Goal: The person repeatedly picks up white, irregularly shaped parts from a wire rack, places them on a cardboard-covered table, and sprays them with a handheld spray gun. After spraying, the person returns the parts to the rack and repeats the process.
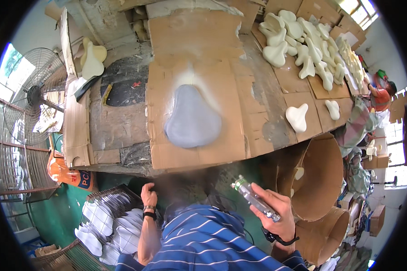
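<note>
Grey saddle-shaped pad (193, 118) on cardboard (176, 158) | right hand (278, 210): grip closed round metallic tool (256, 198) | left hand (149, 195): half-curled, empty

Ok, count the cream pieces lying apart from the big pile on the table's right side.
2: a larger-looking cream piece in front of the pile, and a smaller-looking cream piece to its right. Neither looks hidden.

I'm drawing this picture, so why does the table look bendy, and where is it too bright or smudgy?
In the head view, the fisheye lens bends the table; in the same head view, the left window glares white, and grey haze blurs the space beside the left hand.
</note>
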`<action>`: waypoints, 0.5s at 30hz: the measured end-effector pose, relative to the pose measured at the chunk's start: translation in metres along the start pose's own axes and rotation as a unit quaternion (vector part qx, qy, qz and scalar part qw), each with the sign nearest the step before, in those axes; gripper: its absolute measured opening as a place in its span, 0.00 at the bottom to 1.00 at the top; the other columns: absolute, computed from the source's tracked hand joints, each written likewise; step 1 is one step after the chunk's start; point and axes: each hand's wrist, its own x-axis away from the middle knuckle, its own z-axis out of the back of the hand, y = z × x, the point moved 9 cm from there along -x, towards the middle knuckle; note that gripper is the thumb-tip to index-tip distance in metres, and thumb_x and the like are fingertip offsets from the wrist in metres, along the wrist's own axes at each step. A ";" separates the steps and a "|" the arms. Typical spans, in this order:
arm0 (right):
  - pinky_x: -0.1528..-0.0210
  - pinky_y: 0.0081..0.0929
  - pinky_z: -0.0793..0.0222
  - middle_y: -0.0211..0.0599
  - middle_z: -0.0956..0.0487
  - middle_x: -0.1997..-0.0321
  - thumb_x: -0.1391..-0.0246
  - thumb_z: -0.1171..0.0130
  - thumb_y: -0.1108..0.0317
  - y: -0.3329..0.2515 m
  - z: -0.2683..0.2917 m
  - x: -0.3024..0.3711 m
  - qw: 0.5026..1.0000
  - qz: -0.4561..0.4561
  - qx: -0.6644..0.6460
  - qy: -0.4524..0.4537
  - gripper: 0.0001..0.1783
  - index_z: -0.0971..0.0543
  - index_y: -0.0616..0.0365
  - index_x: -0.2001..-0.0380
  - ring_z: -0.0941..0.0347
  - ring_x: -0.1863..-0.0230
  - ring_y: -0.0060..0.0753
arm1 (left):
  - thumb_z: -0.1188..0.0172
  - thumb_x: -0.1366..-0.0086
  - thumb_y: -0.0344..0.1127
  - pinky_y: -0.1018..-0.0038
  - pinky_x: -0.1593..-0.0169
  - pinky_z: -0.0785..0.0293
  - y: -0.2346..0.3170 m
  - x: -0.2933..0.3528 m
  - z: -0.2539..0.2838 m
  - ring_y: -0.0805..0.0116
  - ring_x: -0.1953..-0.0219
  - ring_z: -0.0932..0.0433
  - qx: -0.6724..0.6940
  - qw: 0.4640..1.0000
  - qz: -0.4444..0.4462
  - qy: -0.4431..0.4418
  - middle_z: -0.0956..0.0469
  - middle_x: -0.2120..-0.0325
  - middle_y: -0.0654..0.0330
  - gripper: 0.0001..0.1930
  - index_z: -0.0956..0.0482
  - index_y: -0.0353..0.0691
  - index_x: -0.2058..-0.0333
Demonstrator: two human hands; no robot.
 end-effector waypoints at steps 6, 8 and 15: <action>0.63 0.28 0.25 0.47 0.16 0.63 0.51 0.31 0.79 0.004 0.008 -0.024 0.997 0.026 0.014 0.069 0.29 0.21 0.63 0.43 0.20 0.67 0.40 | 0.48 0.50 0.23 0.67 0.47 0.22 -0.132 0.069 0.006 0.58 0.57 0.15 -0.003 0.981 0.194 0.002 0.14 0.64 0.52 0.17 0.16 0.36 0.61; 0.66 0.29 0.26 0.44 0.19 0.67 0.51 0.32 0.82 0.005 0.011 -0.025 0.994 0.055 0.022 0.090 0.33 0.23 0.60 0.39 0.22 0.71 0.39 | 0.46 0.47 0.25 0.70 0.51 0.21 -0.157 0.086 0.008 0.63 0.60 0.15 -0.029 0.977 0.212 0.002 0.13 0.67 0.55 0.14 0.14 0.38 0.63; 0.67 0.30 0.26 0.44 0.19 0.67 0.51 0.32 0.82 0.015 0.017 -0.015 0.997 0.006 0.035 0.068 0.32 0.23 0.61 0.40 0.22 0.72 0.38 | 0.47 0.43 0.28 0.71 0.53 0.22 -0.192 0.110 -0.004 0.67 0.62 0.16 -0.013 0.960 0.278 -0.020 0.14 0.68 0.58 0.13 0.13 0.40 0.63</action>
